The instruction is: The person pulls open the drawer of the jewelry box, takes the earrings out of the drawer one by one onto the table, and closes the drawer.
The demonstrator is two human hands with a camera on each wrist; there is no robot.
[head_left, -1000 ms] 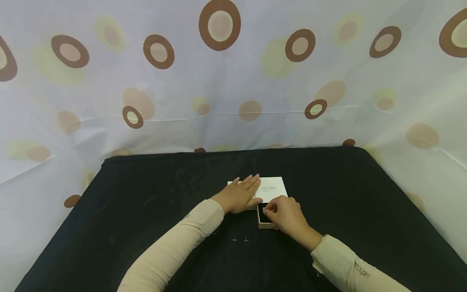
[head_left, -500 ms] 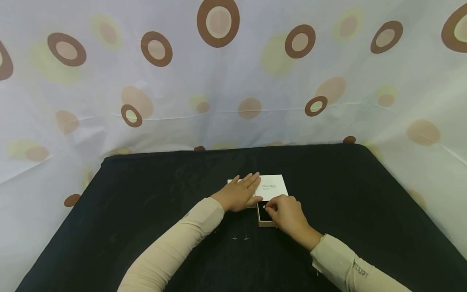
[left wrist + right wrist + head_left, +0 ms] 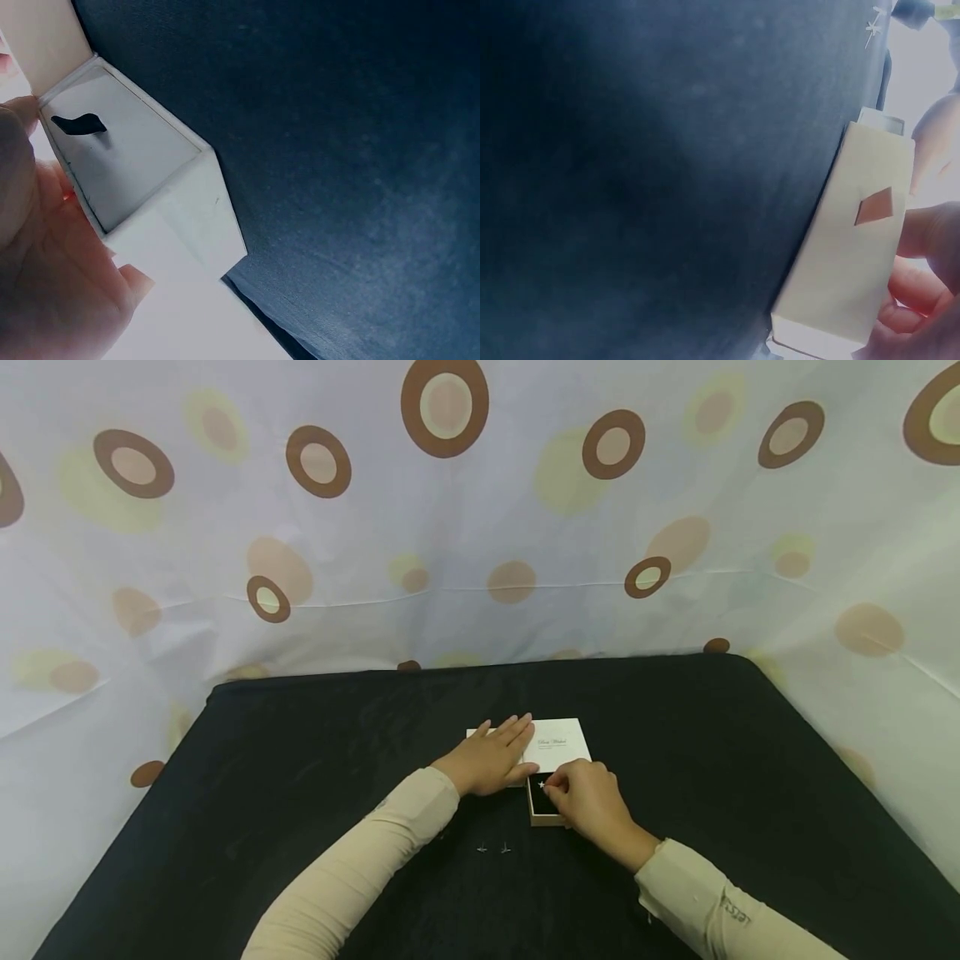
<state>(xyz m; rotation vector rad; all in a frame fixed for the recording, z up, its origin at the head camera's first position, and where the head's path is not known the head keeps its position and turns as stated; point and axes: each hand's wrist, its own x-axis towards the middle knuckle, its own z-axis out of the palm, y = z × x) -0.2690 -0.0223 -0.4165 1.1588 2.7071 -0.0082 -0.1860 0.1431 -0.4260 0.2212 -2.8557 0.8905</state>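
1. Currently, part of the black-lined tray (image 3: 546, 820) is masked: the right hand (image 3: 592, 797) covers its right side, and the extent of the black lining beneath cannot be determined.
2. Right-hand fingers: curled, with thumb and fingertip pinched together on a star-shaped piece (image 3: 542, 785). The piece is positioned over the lining near the tray's far edge; its exact contact points are too small to make out.
3. Left-hand fingers: straight and spread. The left hand (image 3: 487, 760) rests flat on white box parts and obscures most of the section to the left of the tray.
4. The left wrist view exposes a pale box section (image 3: 142, 150) with a dark tab (image 3: 79, 124); the hand is cut off at the frame edge. Its connection to the printed lid (image 3: 576, 735) cannot be determined.
5. Fine print on the lid, beyond the tray, is illegible.
6. The right wrist view shows a cream box wall (image 3: 840, 255) bearing a diamond-shaped patch (image 3: 875, 206). Glare washes out the area around the fingers.
7. Two silvery pieces (image 3: 493, 849) lie side by side, apart, on the black cloth (image 3: 225, 827), nearer the wearer than the tray.
8. A patterned curtain (image 3: 360, 518) stands behind.
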